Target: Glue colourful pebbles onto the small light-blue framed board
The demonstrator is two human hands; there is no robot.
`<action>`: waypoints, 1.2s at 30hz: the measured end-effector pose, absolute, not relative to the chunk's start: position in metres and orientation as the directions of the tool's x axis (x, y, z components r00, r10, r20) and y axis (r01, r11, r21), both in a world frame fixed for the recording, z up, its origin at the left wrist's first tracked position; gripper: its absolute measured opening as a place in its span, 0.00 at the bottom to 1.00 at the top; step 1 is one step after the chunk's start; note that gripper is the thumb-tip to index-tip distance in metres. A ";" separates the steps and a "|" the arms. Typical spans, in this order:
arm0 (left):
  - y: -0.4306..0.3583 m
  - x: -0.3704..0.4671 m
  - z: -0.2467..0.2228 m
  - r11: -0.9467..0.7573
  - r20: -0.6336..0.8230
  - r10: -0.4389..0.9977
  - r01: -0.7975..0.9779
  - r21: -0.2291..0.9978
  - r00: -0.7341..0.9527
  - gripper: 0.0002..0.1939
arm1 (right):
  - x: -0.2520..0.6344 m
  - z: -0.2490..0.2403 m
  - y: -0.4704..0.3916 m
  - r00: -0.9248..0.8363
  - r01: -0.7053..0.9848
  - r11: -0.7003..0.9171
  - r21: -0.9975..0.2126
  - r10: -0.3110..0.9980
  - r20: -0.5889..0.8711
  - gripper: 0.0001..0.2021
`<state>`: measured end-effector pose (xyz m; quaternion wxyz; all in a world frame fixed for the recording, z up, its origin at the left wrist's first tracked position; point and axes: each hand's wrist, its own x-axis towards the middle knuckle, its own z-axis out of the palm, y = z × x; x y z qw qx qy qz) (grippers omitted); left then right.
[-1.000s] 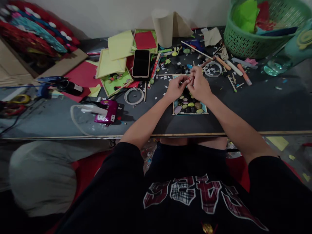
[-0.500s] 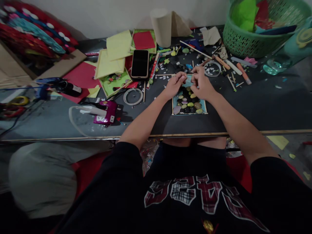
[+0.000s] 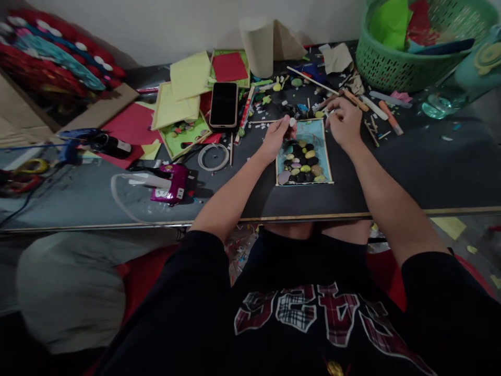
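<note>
My left hand (image 3: 277, 137) pinches a small white round piece (image 3: 292, 121) over the upper left corner of a framed panel. This panel (image 3: 320, 141) has a light blue backing and thin pale wooden edges. Smooth pebbles (image 3: 300, 162) in black, yellow, green and mauve fill its lower part. Just right of the panel's top edge is my right hand (image 3: 344, 125), raised over the table with fingers curled together. Whatever may be between those fingertips is too small to make out. Behind that hand, the clear ring seen earlier is mostly hidden.
A phone (image 3: 224, 104) lies beside yellow and green panels. Further left are a purple power adapter (image 3: 170, 184), a clear ring (image 3: 213, 156) and a blue glue gun (image 3: 76, 142). Paper scraps and sticks litter the back. A green basket (image 3: 403, 68) and bottle (image 3: 465, 83) stand at right.
My right hand has moved right, away from my left hand, uncovering more of the blue panel. My left hand stays nearly in place, and the white piece in it now shows.
</note>
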<state>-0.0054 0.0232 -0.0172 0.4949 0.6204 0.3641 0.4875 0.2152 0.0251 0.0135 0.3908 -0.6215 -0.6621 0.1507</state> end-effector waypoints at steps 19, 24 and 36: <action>0.032 -0.009 -0.029 -0.338 0.332 0.917 -0.010 0.941 0.223 0.44 | 0.231 0.013 0.030 0.213 0.599 0.148 -0.787 0.918 0.335 0.33; 0.029 -0.009 -0.026 -0.301 0.301 0.928 -0.032 0.953 0.219 0.43 | 0.233 0.023 0.019 0.294 0.729 0.095 -0.678 0.851 0.435 0.36; 0.024 -0.004 -0.020 -0.260 0.263 0.947 -0.036 0.965 0.184 0.41 | 0.244 0.002 0.032 0.061 0.791 0.288 -0.540 0.841 0.537 0.24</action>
